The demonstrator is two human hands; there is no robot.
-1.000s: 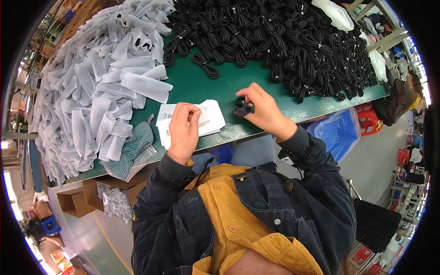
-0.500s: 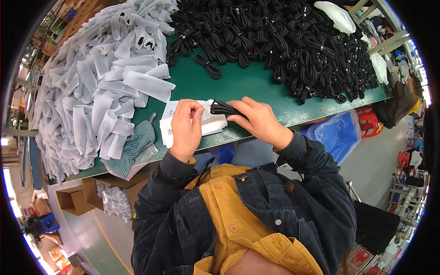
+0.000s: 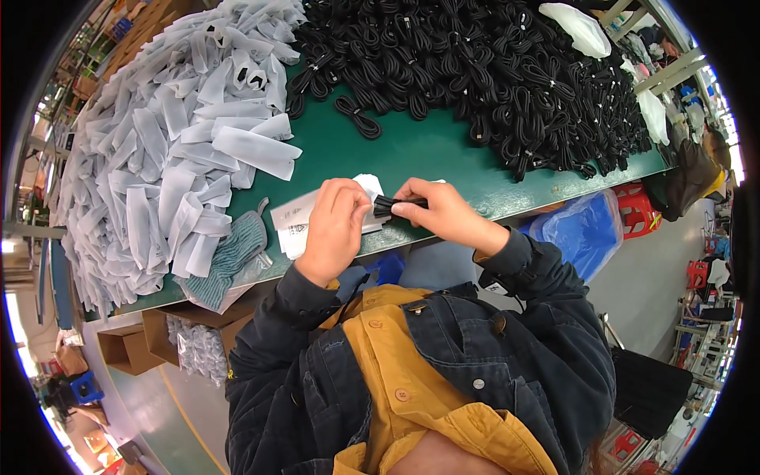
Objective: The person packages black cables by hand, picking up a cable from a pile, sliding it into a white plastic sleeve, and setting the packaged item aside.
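Observation:
My right hand (image 3: 443, 210) pinches a coiled black cable (image 3: 385, 207) between thumb and fingers near the table's front edge. One end of the cable points left, at the mouth of a whitish plastic bag (image 3: 367, 183). My left hand (image 3: 334, 226) is closed on that bag, thumb against fingertips; how far the cable sits inside is hidden by the fingers. Beneath the left hand lies a small stack of flat white bags (image 3: 288, 215) with dark print. A single coiled cable (image 3: 358, 117) rests on the green tabletop (image 3: 332, 158) farther back.
A large heap of frosted bags (image 3: 150, 142) covers the table's left side. Black coiled cables (image 3: 475, 63) pile up at the back and right. A teal knitted cloth (image 3: 229, 257) lies at the front edge. Cardboard boxes (image 3: 131, 344) and a blue lined bin (image 3: 582, 229) stand below.
My left hand has shifted slightly right and down, over the bag mouth. The cable end has dropped a little, and my right hand has moved slightly left with it.

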